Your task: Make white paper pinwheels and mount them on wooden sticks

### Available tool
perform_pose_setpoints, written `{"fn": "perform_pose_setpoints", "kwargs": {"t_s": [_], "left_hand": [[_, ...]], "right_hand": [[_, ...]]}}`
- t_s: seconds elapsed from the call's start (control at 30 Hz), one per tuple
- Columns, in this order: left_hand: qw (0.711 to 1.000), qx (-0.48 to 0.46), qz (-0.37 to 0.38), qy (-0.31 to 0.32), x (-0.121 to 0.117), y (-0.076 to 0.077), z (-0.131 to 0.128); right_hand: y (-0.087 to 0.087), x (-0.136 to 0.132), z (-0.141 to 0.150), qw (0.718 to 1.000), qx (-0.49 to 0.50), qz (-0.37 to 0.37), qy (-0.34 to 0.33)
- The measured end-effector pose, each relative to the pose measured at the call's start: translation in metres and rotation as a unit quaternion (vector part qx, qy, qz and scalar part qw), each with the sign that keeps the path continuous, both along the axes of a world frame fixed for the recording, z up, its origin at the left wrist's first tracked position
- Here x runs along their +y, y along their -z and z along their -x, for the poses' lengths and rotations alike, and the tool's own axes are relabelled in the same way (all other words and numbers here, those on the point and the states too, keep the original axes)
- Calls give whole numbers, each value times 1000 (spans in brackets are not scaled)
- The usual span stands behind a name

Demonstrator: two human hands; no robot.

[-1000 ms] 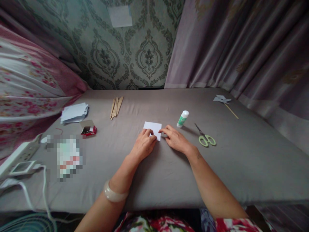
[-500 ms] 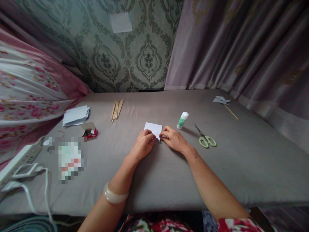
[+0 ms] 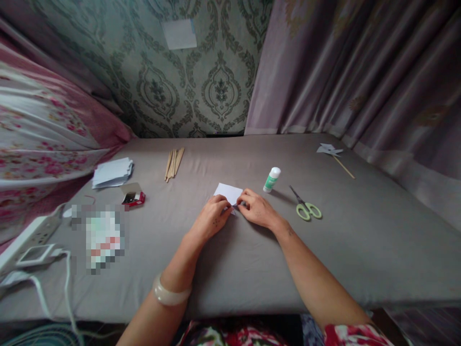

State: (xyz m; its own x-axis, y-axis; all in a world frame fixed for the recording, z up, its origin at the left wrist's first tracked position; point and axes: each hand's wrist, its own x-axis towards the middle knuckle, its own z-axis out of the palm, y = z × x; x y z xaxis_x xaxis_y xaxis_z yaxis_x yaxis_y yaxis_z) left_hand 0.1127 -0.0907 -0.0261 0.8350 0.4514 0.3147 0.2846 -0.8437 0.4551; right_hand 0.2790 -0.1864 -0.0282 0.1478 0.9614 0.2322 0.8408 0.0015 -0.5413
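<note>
A small sheet of white paper (image 3: 229, 192) lies on the grey cloth between my hands, its near edge bent or cut into a small point. My left hand (image 3: 215, 214) has its fingers closed on the paper's near left part. From the other side, my right hand (image 3: 256, 207) pinches the near right corner. The fingers hide much of the near edge. Right of the paper a glue stick (image 3: 272, 179) with a white cap stands upright. Beyond it lie scissors (image 3: 305, 206) with light green handles.
Several wooden sticks (image 3: 174, 164), a stack of paper (image 3: 113, 173) and an open small red box (image 3: 133, 198) lie to the left. A power strip (image 3: 30, 240) with white cables sits at the left edge. A paper pinwheel (image 3: 329, 150) on a stick lies far right.
The paper has turned slightly, its far right corner now nearer my right fingers. Both hands have shifted only a little at its near edge.
</note>
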Motion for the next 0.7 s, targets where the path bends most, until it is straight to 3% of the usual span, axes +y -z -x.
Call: {"fn": "perform_pose_setpoints", "kwargs": {"t_s": [0.17,0.7], "left_hand": [[998,-1,-24,-51,5,7,3],[998,45,-8,-42,1,5,4]], "right_hand": [[-1,2,8,1000,-6,-7,18],[3,26,15,995,48,-5,88]]}}
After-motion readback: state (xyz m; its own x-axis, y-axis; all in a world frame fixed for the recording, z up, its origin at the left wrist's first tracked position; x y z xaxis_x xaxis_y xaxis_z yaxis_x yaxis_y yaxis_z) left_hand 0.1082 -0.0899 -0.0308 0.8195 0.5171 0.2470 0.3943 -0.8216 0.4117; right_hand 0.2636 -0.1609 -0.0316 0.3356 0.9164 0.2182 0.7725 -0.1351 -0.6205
